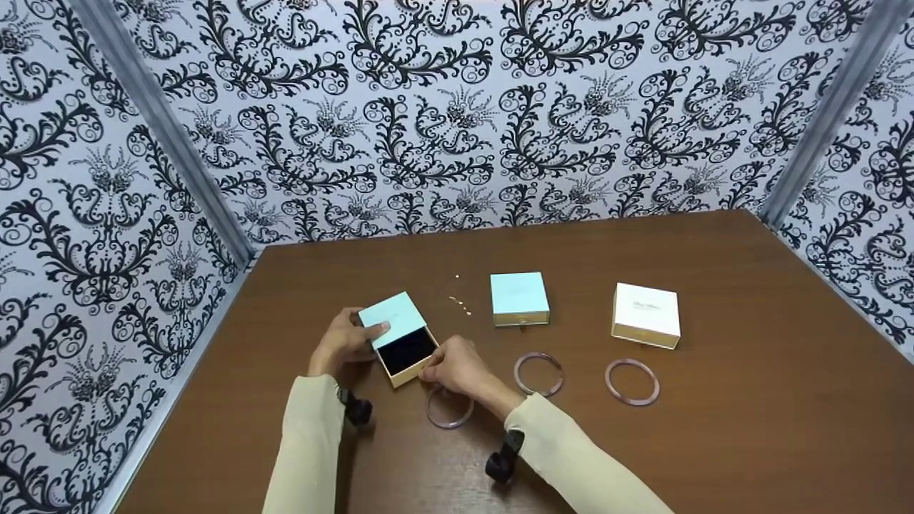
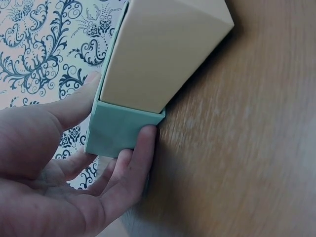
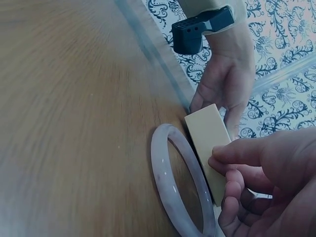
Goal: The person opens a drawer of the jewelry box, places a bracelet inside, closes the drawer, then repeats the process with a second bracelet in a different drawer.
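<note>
My left hand [image 1: 343, 340] grips the light-blue sleeve of a small jewelry drawer box [image 1: 391, 314], thumb on top. In the left wrist view, fingers press the side of the sleeve [image 2: 123, 131]. The cream drawer [image 1: 405, 377] sticks out of the sleeve toward me, its black lining bare. My right hand [image 1: 460, 368] pinches the drawer's front at the right corner, thumb against a finger. In the right wrist view, the thumb and finger overlap the drawer front [image 3: 205, 131]. A pale mauve bangle [image 3: 160, 158] lies on the table just in front of the box, below the right hand.
Further right stand another light-blue box [image 1: 518, 293] and a white box [image 1: 646, 310], both closed. Two more bangles, one near the right forearm [image 1: 540, 394] and one further right [image 1: 633, 402], lie before them. Small shiny bits [image 1: 460, 305] lie behind, on the brown table [image 1: 750, 428].
</note>
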A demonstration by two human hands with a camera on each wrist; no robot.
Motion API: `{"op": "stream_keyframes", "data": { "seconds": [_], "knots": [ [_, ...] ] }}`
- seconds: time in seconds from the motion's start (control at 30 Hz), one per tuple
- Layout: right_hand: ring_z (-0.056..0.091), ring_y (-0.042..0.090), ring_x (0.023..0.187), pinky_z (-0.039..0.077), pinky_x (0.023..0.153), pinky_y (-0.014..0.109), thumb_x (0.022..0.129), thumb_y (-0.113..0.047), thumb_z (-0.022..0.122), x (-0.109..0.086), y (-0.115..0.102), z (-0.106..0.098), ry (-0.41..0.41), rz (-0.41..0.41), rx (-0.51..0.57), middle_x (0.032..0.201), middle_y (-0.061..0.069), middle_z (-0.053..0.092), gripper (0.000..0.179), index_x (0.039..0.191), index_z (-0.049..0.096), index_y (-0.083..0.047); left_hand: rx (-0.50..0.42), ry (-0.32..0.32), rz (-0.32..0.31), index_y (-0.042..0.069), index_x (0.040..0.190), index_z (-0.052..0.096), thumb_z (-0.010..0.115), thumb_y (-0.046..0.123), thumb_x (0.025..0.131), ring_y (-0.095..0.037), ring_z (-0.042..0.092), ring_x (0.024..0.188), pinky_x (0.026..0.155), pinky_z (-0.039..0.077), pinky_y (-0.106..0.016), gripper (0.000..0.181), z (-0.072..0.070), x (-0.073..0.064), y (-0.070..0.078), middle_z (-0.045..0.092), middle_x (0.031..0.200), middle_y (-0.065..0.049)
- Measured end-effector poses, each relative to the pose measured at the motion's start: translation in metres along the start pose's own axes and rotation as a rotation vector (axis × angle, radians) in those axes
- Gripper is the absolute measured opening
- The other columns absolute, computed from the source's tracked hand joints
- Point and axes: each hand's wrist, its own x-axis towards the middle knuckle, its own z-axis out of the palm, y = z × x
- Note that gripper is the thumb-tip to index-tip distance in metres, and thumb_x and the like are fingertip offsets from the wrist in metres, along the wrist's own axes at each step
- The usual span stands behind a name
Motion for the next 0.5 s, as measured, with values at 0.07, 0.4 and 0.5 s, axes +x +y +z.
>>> {"op": "stream_keyframes", "data": {
  "seconds": [0.07, 0.4, 0.5],
  "knots": [
    [0.053, 0.003, 0.051, 0.046, 0.050, 0.018, 0.081, -0.009, 0.079, -0.0007, 0.0000, -0.0004, 0.000, 0.000, -0.002, 0.072, 0.006, 0.076, 0.008, 0.074, 0.080, -0.004, -0.008, -0.006, 0.006, 0.000, 0.151, 0.029, 0.071, 0.017, 0.094, -0.025, 0.060, 0.096, 0.083, 0.061, -0.044, 0.072, 0.0005, -0.0009, -0.0002, 0.039, 0.143, -0.025],
    [0.054, 0.003, 0.062, 0.043, 0.053, 0.017, 0.081, -0.013, 0.080, -0.0026, 0.0021, -0.0005, 0.002, -0.003, -0.029, 0.077, 0.001, 0.077, 0.012, 0.071, 0.080, -0.008, -0.019, -0.016, 0.025, -0.001, 0.150, 0.029, 0.070, 0.018, 0.095, -0.023, 0.062, 0.095, 0.085, 0.060, -0.044, 0.071, 0.0005, -0.0069, 0.0004, 0.044, 0.137, -0.023],
    [0.054, 0.003, 0.060, 0.043, 0.051, 0.017, 0.081, -0.013, 0.080, -0.0032, 0.0020, 0.0000, 0.001, -0.008, -0.027, 0.077, 0.001, 0.077, 0.013, 0.070, 0.080, -0.009, -0.018, -0.018, 0.028, -0.001, 0.151, 0.028, 0.070, 0.018, 0.095, -0.023, 0.061, 0.098, 0.088, 0.059, -0.047, 0.073, 0.0004, -0.0076, 0.0013, 0.042, 0.139, -0.023]
  ]
}}
